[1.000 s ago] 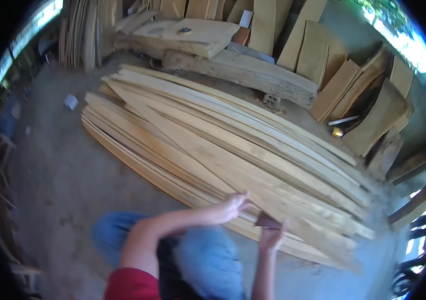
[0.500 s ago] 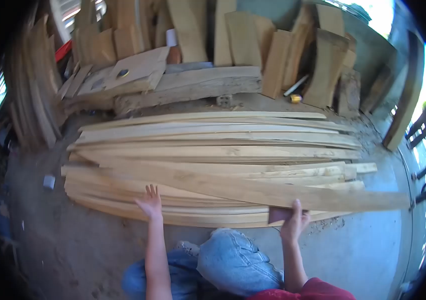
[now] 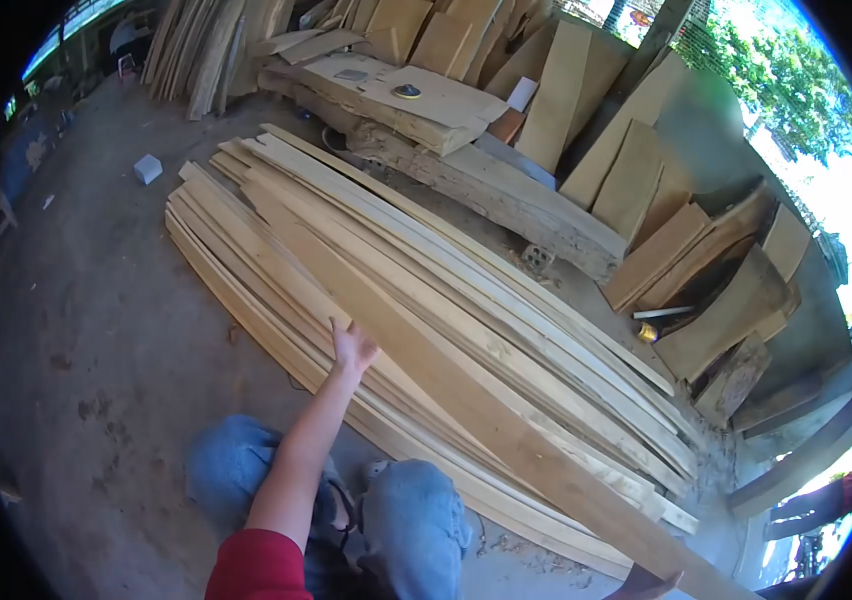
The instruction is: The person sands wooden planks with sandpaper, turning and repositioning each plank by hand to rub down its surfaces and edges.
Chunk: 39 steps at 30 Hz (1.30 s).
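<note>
Long pale boards (image 3: 416,310) lie side by side on the concrete floor. One loose board (image 3: 466,405) rests slantwise over them and reaches the lower right. My left hand (image 3: 353,347) is at the near side of this board, fingers apart and holding nothing. At the bottom right edge my right hand (image 3: 668,582) shows only in part, beside the end part of the loose board. It is on a dark brown flat piece (image 3: 636,580), partly cut off by the frame.
Behind the boards lies a thick rough slab (image 3: 486,180) with a round dark disc (image 3: 406,91) on top. Planks (image 3: 631,180) lean at the back right. A white box (image 3: 148,169) sits on the floor at left. Another person (image 3: 826,505) is at the far right.
The view has swung round. My right hand with the brown piece has moved out to the lower right, along the loose board, which now reaches further that way. My left hand stays open.
</note>
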Each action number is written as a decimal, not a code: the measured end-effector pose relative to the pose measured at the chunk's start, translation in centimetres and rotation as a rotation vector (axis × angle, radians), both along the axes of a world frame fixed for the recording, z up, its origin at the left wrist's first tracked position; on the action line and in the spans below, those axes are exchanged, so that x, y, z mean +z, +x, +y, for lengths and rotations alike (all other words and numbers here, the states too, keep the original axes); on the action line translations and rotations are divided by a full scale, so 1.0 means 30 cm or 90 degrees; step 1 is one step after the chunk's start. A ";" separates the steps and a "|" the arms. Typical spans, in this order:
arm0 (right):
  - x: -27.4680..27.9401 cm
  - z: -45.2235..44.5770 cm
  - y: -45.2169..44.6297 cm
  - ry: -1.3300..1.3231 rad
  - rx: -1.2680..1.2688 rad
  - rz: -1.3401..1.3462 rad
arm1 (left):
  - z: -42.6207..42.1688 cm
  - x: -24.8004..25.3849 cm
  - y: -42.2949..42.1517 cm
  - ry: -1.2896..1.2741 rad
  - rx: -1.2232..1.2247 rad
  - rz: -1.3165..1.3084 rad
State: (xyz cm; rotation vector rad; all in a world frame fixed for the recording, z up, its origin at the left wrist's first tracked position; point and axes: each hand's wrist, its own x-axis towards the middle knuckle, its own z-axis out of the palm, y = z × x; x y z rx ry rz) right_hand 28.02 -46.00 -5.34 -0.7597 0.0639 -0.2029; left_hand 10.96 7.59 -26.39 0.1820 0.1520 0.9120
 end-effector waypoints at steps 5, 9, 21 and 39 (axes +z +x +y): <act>-0.295 -0.254 0.230 0.342 0.113 0.025 | -0.074 0.053 0.090 -0.052 0.089 0.060; -0.340 -0.226 0.236 -0.182 0.195 -0.217 | -0.121 0.112 0.110 -0.106 0.072 0.135; -0.366 0.494 -0.336 0.012 0.067 0.497 | -0.285 0.467 0.244 0.090 0.138 0.273; 0.046 0.638 -0.376 -0.008 0.119 0.243 | -0.409 0.524 0.126 1.076 -0.801 0.388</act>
